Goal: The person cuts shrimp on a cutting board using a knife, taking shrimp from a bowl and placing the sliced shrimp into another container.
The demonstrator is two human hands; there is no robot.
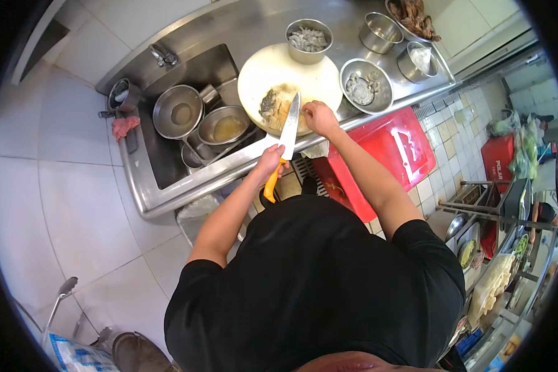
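Note:
My left hand (270, 162) is closed round a kitchen knife (291, 129) where the blade meets the yellow handle. The blade points away from me, its tip over a round white cutting board (260, 68). Beside the blade lies a dark and tan heap of food (271, 106), its kind unclear. My right hand (320, 118) is at the board's near right edge, just right of the blade. Its fingers are curled together, and whatever they may hold is hidden. A steel bowl of pale greyish pieces (308, 40) stands on the board's far side.
Left of the board is a sink (157, 161) with a strainer (178, 111) and a pan (224, 126). Several metal bowls stand to the right, including one with shells or similar pieces (366, 87). A red cooler (387, 152) sits below the counter edge. Shelves (496, 217) are at right.

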